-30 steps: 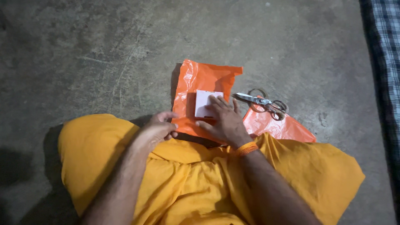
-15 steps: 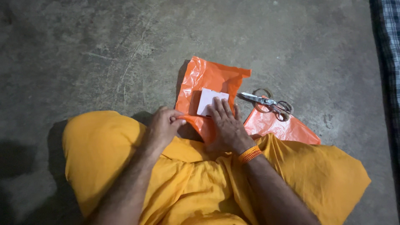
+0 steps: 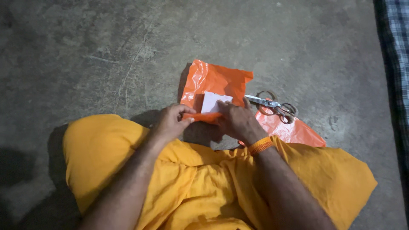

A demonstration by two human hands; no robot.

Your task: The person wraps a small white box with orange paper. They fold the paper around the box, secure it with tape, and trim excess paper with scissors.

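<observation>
An orange plastic sheet (image 3: 217, 79) lies on the concrete floor in front of my crossed legs. A small white box (image 3: 211, 101) rests on it. My left hand (image 3: 170, 122) pinches the sheet's near edge, which is lifted and folded up against the box. My right hand (image 3: 238, 120) also grips that folded edge, its fingers over the box's near side. An orange band circles my right wrist.
Metal scissors (image 3: 272, 105) lie just right of the sheet, partly on a second orange plastic piece (image 3: 294, 131). A checked cloth (image 3: 396, 64) runs along the right edge. My legs are covered by yellow-orange fabric (image 3: 106, 149).
The near edge of the orange sheet has been lifted off the floor and folded up toward the white box; both hands moved forward with it.
</observation>
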